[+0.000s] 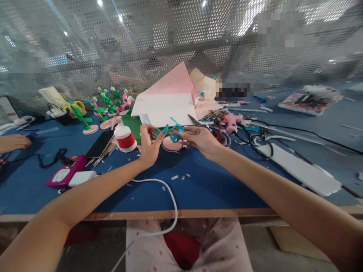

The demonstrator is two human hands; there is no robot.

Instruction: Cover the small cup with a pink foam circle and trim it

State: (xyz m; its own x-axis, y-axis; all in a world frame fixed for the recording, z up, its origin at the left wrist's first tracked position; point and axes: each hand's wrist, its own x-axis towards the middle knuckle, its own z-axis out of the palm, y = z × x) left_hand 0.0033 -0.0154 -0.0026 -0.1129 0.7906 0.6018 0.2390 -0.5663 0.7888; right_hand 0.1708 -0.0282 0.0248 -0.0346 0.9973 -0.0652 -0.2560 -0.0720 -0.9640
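In front of me, over the table, both hands are close together. My right hand (202, 139) pinches a small bright blue piece of cut strip (177, 127), ribbon-like, with thin curling ends; its material is unclear. Just left of it, my left hand (149, 147) has its fingers curled toward the thumb, and long teal nails show. Anything between those fingers is too small to make out. Below the blue piece lies a round pale pink disc (171, 144), partly covered by it. Beside my left hand stands a white spool with a red band (125, 139).
White sheets (167, 107) and pink sheets (170, 79) lie behind my hands, with scissors (194, 120) nearby. Small green-and-pink plant models (106, 104) stand left. A pink glue gun (233, 121), scraps and cables lie right. A purple box (66, 172) sits front left; another person's hand (14, 144) is far left.
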